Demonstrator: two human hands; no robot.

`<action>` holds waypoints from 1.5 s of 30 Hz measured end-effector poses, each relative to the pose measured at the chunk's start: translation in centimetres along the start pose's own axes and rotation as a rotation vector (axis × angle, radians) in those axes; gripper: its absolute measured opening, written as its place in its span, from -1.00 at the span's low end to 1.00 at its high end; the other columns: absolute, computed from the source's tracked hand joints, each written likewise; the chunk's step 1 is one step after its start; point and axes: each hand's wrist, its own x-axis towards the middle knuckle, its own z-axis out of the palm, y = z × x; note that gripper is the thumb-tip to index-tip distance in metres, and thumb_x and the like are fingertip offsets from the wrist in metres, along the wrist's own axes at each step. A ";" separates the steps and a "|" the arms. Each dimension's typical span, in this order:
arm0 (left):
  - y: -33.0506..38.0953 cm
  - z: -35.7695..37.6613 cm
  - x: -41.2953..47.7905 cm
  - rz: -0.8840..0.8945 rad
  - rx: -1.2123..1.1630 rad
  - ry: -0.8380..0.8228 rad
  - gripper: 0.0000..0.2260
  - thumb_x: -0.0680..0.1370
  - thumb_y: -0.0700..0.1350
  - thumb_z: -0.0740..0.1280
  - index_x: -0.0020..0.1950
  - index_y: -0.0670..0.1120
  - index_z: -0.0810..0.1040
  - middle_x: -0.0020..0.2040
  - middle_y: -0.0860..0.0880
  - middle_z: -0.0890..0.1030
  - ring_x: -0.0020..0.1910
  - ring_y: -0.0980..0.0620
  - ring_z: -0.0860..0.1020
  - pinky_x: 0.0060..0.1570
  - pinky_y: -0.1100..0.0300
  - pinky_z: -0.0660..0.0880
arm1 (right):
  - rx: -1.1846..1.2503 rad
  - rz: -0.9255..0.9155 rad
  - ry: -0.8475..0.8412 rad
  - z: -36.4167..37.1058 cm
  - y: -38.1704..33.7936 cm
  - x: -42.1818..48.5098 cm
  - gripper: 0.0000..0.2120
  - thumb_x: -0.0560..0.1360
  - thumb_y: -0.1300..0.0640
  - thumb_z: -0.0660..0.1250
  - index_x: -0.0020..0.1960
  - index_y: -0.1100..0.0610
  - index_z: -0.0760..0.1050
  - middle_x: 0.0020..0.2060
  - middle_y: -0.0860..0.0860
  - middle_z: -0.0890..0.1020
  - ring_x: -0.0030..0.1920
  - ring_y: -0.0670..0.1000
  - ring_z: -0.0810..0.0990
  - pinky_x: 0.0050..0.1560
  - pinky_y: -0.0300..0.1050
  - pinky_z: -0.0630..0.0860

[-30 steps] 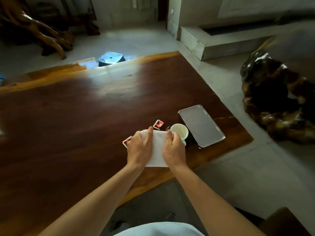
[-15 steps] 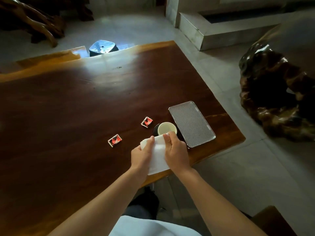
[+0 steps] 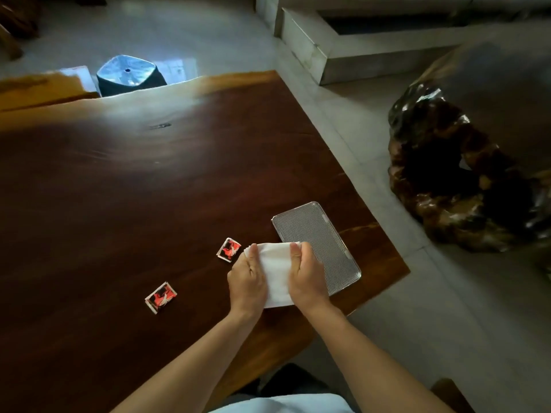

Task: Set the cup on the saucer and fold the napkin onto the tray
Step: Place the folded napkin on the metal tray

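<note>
A folded white napkin (image 3: 275, 268) is held between both hands near the table's front right corner. My left hand (image 3: 247, 278) grips its left edge with the thumb on top. My right hand (image 3: 307, 275) grips its right edge the same way, over the near left part of the silver ribbed tray (image 3: 325, 231). The napkin's far right corner overlaps the tray's left rim. The cup and the saucer are hidden behind the napkin and my hands.
Two small red and black packets lie on the dark wooden table (image 3: 134, 189): one (image 3: 228, 249) just left of the napkin, another (image 3: 161, 297) nearer me on the left. A dark stool (image 3: 128, 74) stands beyond the far edge. A large glossy root sculpture (image 3: 465, 180) sits on the floor at right.
Both hands have carried the napkin away from me and to the right, toward the tray. It now covers the cup, which showed just beyond it before.
</note>
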 end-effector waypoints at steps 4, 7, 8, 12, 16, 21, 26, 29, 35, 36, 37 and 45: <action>0.8 1.7 2.3 -0.014 0.004 -0.004 -0.61 0.71 0.08 0.06 -0.03 -0.04 0.62 -0.31 0.05 0.57 -0.32 0.16 0.53 -0.34 0.39 0.38 | -0.002 0.006 0.005 -0.1 0.6 3.3 -0.76 0.69 0.04 0.12 -0.10 0.10 0.37 -0.40 -0.10 0.47 -0.45 -0.15 0.46 -0.47 -0.30 0.36; 0.7 3.4 3.4 -0.037 -0.024 -0.029 -0.60 0.70 0.12 0.06 -0.02 -0.01 0.63 -0.26 0.04 0.61 -0.27 0.13 0.56 -0.30 0.30 0.38 | 0.002 0.043 -0.030 -0.4 1.7 5.2 -0.72 0.70 0.00 0.09 -0.10 0.12 0.40 -0.39 -0.07 0.49 -0.44 -0.10 0.47 -0.45 -0.20 0.37; 0.8 4.0 3.8 -0.042 -0.025 -0.038 -0.59 0.70 0.13 0.05 0.00 -0.01 0.64 -0.23 0.04 0.62 -0.24 0.11 0.58 -0.27 0.26 0.39 | -0.002 0.066 -0.050 -0.6 2.2 5.9 -0.70 0.70 -0.02 0.08 -0.10 0.13 0.40 -0.37 -0.06 0.50 -0.43 -0.08 0.47 -0.45 -0.19 0.36; 1.4 7.1 4.5 -0.106 -0.040 -0.037 -0.64 0.71 0.09 0.08 0.05 -0.02 0.61 -0.19 0.06 0.62 -0.21 0.15 0.56 -0.30 0.39 0.41 | 0.006 0.176 -0.172 -2.4 4.4 9.1 -0.61 0.69 -0.08 0.07 -0.08 0.19 0.45 -0.30 -0.01 0.52 -0.34 -0.03 0.48 -0.32 -0.09 0.39; 2.1 11.7 5.5 -0.260 -0.181 -0.037 -0.67 0.70 0.06 0.15 -0.05 -0.10 0.60 -0.22 0.03 0.60 -0.23 0.06 0.54 -0.25 0.21 0.44 | 0.066 0.264 -0.303 -4.9 7.3 13.6 -0.55 0.66 -0.17 0.12 -0.05 0.20 0.51 -0.21 0.12 0.62 -0.22 0.13 0.61 -0.17 0.16 0.57; 3.0 16.2 6.9 -0.458 -0.268 -0.002 -0.74 0.65 -0.05 0.27 -0.11 -0.18 0.61 -0.20 -0.09 0.63 -0.20 -0.01 0.60 -0.24 0.09 0.54 | 0.083 0.332 -0.541 -7.9 10.8 19.4 -0.68 0.64 -0.09 0.22 -0.01 0.15 0.55 -0.10 0.14 0.65 -0.13 0.15 0.65 -0.23 0.07 0.58; 3.0 18.6 8.3 -0.637 -0.410 -0.007 -0.82 0.60 -0.23 0.35 0.20 -0.13 0.57 0.07 -0.11 0.63 0.09 -0.16 0.63 0.02 -0.15 0.65 | 0.207 0.428 -0.766 -9.2 12.9 22.6 -0.86 0.63 0.12 0.29 0.18 0.09 0.50 0.04 0.03 0.63 0.00 0.04 0.65 -0.12 -0.03 0.67; 2.8 19.2 9.0 -0.725 -0.500 -0.048 -0.56 0.55 -0.42 0.28 0.34 -0.02 0.43 0.10 -0.08 0.56 0.05 -0.12 0.60 -0.11 -0.08 0.65 | 0.240 0.459 -0.811 -8.4 14.1 23.7 -0.75 0.60 0.27 0.30 0.27 0.11 0.50 0.10 0.06 0.63 0.09 0.09 0.65 0.02 0.06 0.68; -0.4 20.5 11.2 -0.726 -0.362 -0.032 -0.41 0.48 -0.51 0.33 0.48 -0.17 0.40 0.16 -0.16 0.59 0.10 -0.17 0.62 0.01 -0.10 0.67 | 0.227 0.470 -0.849 -6.7 15.7 25.5 -0.58 0.50 0.49 0.30 0.27 0.15 0.55 0.06 0.07 0.67 0.08 0.07 0.67 0.00 -0.06 0.67; -1.0 20.8 11.7 -0.724 -0.315 -0.011 -0.43 0.46 -0.49 0.36 0.45 -0.18 0.44 0.19 -0.17 0.60 0.11 -0.19 0.63 0.03 -0.12 0.66 | 0.212 0.466 -0.853 -6.4 15.9 25.8 -0.57 0.49 0.49 0.32 0.25 0.13 0.56 0.07 0.08 0.68 0.09 0.08 0.68 0.02 -0.05 0.67; -1.6 21.1 12.2 -0.719 -0.271 0.014 -0.44 0.44 -0.47 0.39 0.42 -0.18 0.48 0.21 -0.19 0.62 0.11 -0.19 0.64 0.03 -0.14 0.66 | 0.197 0.453 -0.857 -5.9 16.2 26.1 -0.57 0.48 0.49 0.34 0.22 0.09 0.57 0.08 0.08 0.69 0.10 0.08 0.68 0.04 -0.02 0.67; -1.4 21.5 13.7 -0.595 0.146 0.095 -0.67 0.48 -0.28 0.43 0.25 -0.15 0.62 0.09 -0.08 0.67 0.00 -0.04 0.62 -0.05 0.12 0.60 | -0.097 0.287 -0.848 -3.4 16.7 27.6 -0.68 0.44 0.24 0.53 0.17 0.05 0.64 -0.02 -0.03 0.72 0.01 -0.04 0.69 0.03 -0.07 0.66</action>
